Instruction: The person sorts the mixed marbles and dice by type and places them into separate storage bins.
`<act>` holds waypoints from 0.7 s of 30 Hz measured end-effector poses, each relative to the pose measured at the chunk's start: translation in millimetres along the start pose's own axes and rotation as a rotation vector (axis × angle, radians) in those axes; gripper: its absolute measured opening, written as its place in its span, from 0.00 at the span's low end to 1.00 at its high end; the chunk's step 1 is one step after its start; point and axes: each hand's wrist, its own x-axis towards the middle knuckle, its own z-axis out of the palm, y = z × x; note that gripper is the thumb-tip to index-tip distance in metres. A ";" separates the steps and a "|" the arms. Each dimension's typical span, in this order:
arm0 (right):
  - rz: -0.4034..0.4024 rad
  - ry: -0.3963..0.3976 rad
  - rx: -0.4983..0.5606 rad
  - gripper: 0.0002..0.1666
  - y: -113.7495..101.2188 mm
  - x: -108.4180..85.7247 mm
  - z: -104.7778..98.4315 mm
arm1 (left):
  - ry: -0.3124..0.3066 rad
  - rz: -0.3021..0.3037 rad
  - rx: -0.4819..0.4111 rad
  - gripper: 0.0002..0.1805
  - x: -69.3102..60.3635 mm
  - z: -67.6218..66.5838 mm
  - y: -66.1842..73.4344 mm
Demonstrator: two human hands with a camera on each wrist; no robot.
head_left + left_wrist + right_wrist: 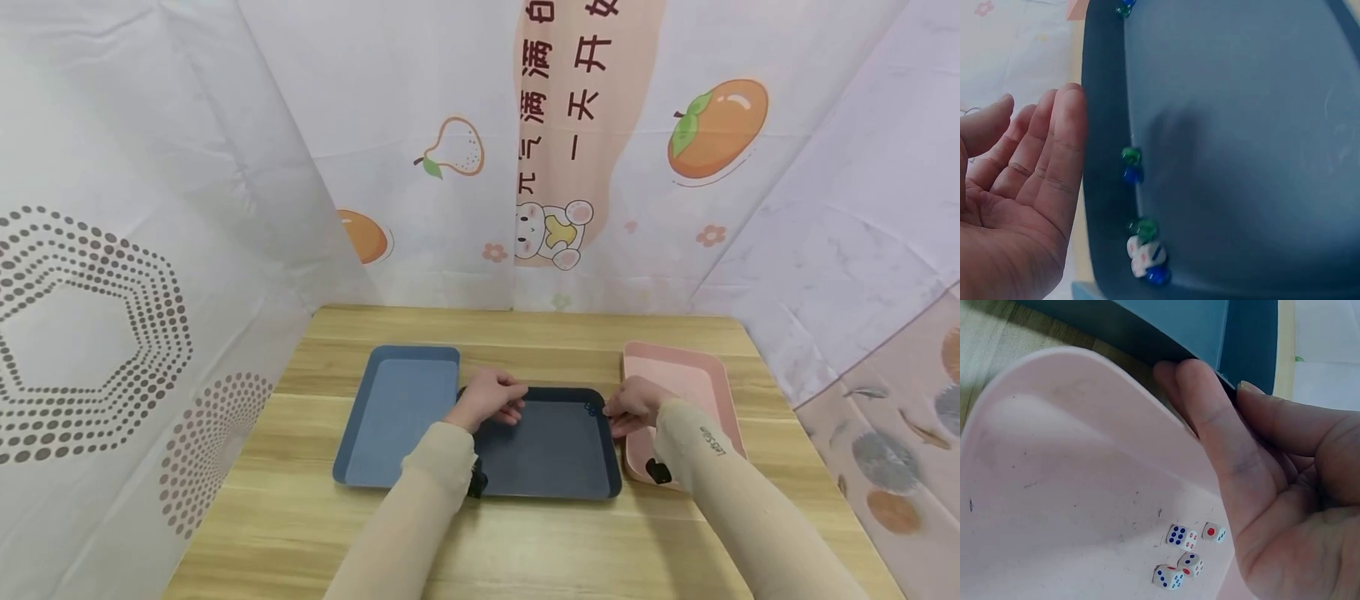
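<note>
The dark tray (547,454), lower centre, is best kept level lest its beads (1145,229) roll, right hand (634,405) pinching its right rim, left hand (491,397) beside it, fingers loosely together.

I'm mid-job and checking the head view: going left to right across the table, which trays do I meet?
Blue tray → dark tray → pink tray.
</note>
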 end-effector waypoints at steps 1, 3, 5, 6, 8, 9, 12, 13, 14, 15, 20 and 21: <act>-0.001 -0.001 -0.002 0.13 -0.1 -0.2 0.0 | 0.003 -0.001 -0.012 0.16 1.8 2.6 -0.7; -0.001 -0.002 -0.002 0.14 -0.8 -0.7 0.0 | 0.007 -0.001 -0.029 0.16 5.5 7.5 -2.4; 0.003 0.000 0.004 0.14 -1.5 -1.0 0.2 | 0.014 -0.006 -0.042 0.16 9.1 12.1 -4.1; 0.001 0.001 0.007 0.14 -1.8 -1.2 0.3 | 0.018 -0.011 -0.053 0.16 10.8 14.3 -4.9; 0.000 0.002 0.010 0.14 -1.4 -1.1 0.4 | 0.029 -0.016 -0.075 0.16 14.1 19.0 -6.1; 0.000 0.004 0.014 0.14 -1.4 -1.1 0.7 | 0.034 -0.019 -0.089 0.16 15.4 21.3 -6.5; 0.003 0.006 0.020 0.14 -0.3 0.0 0.6 | 0.042 -0.014 -0.120 0.16 17.9 28.0 -7.8; 0.006 0.007 0.023 0.14 0.0 0.5 0.6 | 0.041 -0.011 -0.126 0.16 18.5 30.2 -8.3; 0.010 0.007 0.026 0.14 0.1 0.7 0.6 | 0.040 -0.008 -0.130 0.16 18.9 32.3 -8.6; 0.012 0.008 0.027 0.14 0.3 1.0 0.5 | 0.042 -0.002 -0.130 0.16 18.9 34.5 -8.8; 0.012 0.009 0.020 0.14 0.4 1.4 0.3 | 0.058 0.001 -0.134 0.16 21.0 43.6 -12.0; 0.009 0.009 0.017 0.14 0.2 1.3 0.2 | 0.063 -0.002 -0.137 0.16 21.8 45.5 -13.0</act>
